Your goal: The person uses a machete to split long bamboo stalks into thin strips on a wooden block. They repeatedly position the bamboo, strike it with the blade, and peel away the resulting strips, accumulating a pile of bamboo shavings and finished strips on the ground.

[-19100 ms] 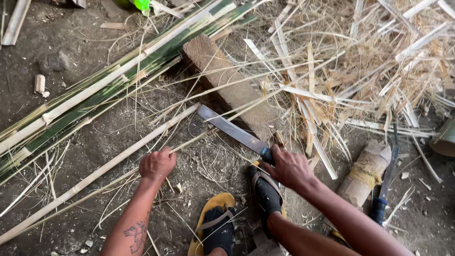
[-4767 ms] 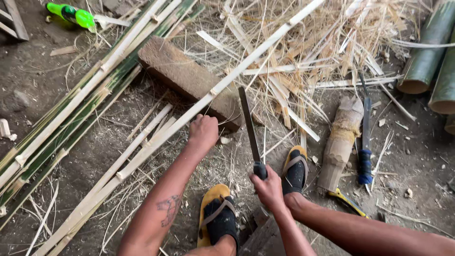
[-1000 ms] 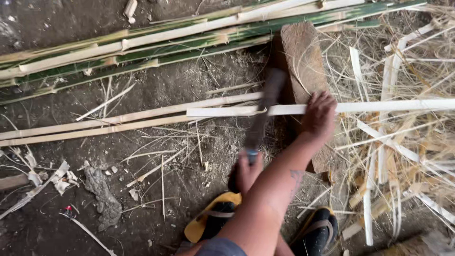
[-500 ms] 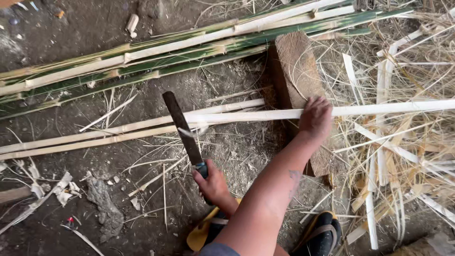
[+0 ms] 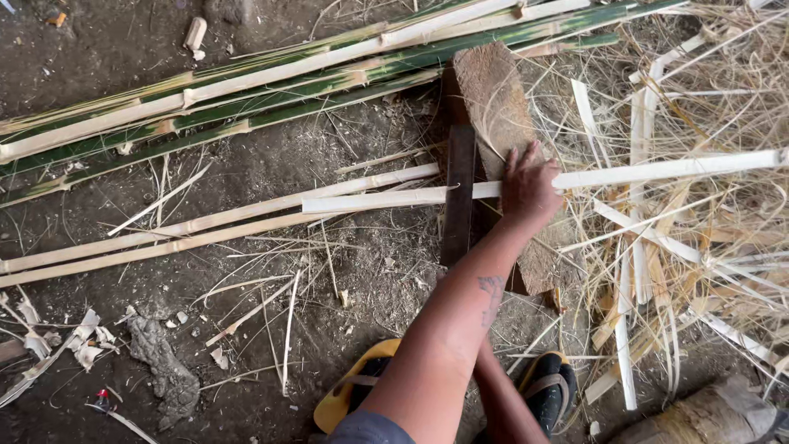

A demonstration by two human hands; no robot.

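My left hand [image 5: 528, 187] presses a pale split bamboo strip [image 5: 657, 168] down on a worn wooden block [image 5: 493, 90]. The strip runs left to right across the block. A dark machete blade [image 5: 459, 189] stands across the strip just left of that hand, at the block's left edge. My tattooed left forearm hides the machete's handle and my right hand. Only the right forearm [image 5: 503, 403] shows beneath it.
Long green and pale bamboo poles [image 5: 288, 82] lie across the top. More split strips [image 5: 205, 226] rest on the dirt at left. A heap of shavings and offcuts [image 5: 699, 247] fills the right. My feet in yellow sandals [image 5: 349, 395] are at the bottom, a log [image 5: 711, 415] at bottom right.
The machete, raised at the left half a second ago, has swung right and down onto the strip beside my left hand. The left hand stays on the strip.
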